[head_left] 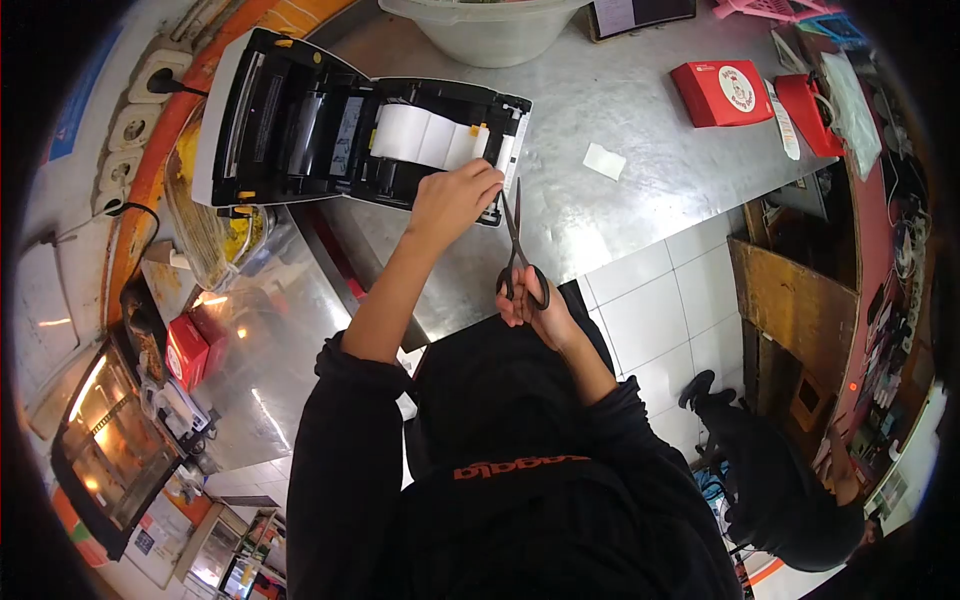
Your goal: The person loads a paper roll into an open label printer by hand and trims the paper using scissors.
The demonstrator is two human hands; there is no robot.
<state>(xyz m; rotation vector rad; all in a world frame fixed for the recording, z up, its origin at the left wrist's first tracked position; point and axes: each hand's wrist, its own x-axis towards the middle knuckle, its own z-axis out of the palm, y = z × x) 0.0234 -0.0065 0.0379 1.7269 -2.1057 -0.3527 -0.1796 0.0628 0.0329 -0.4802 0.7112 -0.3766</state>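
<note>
Some of the printer (345, 150) hides behind left fingers (487, 181).

A black top (540, 535) with loose, bunched-up sleeves (345, 430) bears orange lettering (524, 467) across it.

Food shop, steel counter (625, 110), lit display case (112, 440), label printer (355, 135)

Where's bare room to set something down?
Two patches of grey steel tabletop: between the open black-and-white label printer and the white paper slip, and between that slip and the red cardboard box. Crowded: the printer's near right corner, where the left hand is and the right hand holds dark metal scissors; also right of the box.
</note>
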